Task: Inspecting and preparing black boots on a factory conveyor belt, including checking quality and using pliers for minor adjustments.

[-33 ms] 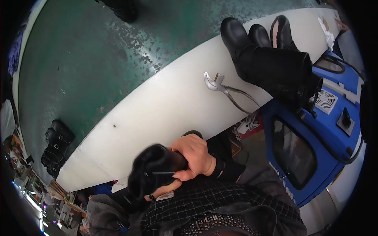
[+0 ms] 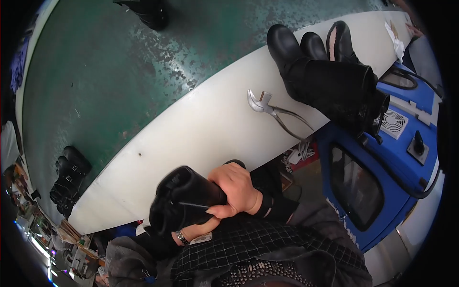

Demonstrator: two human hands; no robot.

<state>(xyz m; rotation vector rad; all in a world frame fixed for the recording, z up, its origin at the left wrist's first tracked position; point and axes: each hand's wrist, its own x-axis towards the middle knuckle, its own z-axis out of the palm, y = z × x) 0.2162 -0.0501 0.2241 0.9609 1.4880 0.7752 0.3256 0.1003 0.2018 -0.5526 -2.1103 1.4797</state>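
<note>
While the right hand (image 2: 235,188) clamps the boot (image 2: 203,193), shaft (image 2: 167,210) leftward along the bench's (image 2: 167,148) near edge, can't tell if left hand (image 2: 202,228) grips.

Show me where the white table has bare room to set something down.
On the white table, the widest free patch stretches left of the pliers, beyond the held boot. A smaller one lies between the pliers and the right hand. The right part is crowded with black boots, the near edge by the held boot.
</note>
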